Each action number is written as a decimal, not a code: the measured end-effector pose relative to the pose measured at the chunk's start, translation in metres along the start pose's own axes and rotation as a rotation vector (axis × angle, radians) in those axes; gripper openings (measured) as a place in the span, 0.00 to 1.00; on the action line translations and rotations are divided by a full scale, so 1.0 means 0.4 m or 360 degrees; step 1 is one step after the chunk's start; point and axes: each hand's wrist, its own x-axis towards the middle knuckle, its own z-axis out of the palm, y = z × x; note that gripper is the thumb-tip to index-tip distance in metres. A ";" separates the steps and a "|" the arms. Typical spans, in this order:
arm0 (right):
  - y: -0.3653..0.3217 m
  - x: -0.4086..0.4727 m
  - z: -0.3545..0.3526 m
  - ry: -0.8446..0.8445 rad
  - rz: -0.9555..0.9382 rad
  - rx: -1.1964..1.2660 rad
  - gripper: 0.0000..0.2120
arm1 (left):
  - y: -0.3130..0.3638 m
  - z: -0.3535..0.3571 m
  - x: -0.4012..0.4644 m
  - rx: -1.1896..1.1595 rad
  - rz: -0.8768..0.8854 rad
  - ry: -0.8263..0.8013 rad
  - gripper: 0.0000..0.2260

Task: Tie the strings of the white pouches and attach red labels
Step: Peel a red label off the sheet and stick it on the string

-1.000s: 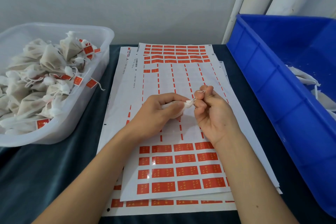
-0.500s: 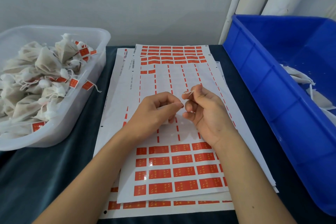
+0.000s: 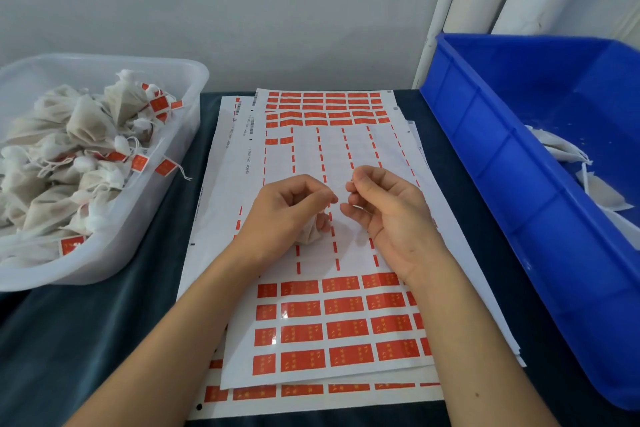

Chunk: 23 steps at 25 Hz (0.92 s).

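Hanging below the left hand, which gripped it, the white pouch sat over the label sheet; its string seemingly ran rightward to the right hand's pinched fingertips.

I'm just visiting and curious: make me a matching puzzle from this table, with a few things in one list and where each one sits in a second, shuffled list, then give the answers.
Things:
1. clear plastic tub of tied white pouches
2. deep blue plastic bin
3. white sheets of red labels
4. small white pouch

Places:
A. flat on the dark cloth, in the middle
B. under the left hand, held by its fingers
C. at the table's left edge
D. at the table's right edge

Pairs: 1-C, 2-D, 3-A, 4-B
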 end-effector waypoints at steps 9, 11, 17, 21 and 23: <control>0.004 0.001 -0.011 0.0336 -0.0385 -0.0870 0.07 | -0.005 -0.036 0.021 0.0136 -0.0134 0.0475 0.08; 0.020 -0.007 -0.003 0.0388 -0.0519 -0.1505 0.08 | -0.006 -0.040 0.026 0.0211 -0.0184 0.0646 0.07; 0.048 -0.006 0.025 -0.0020 -0.0362 -0.1772 0.20 | -0.007 -0.002 0.015 0.0284 -0.0035 0.0582 0.06; 0.048 -0.007 0.011 0.0469 -0.0644 -0.2089 0.22 | -0.026 0.017 0.016 0.0386 -0.0131 0.0619 0.07; 0.047 -0.009 0.008 0.0597 -0.0551 -0.2278 0.27 | -0.031 0.022 0.020 0.0434 -0.0160 0.0660 0.07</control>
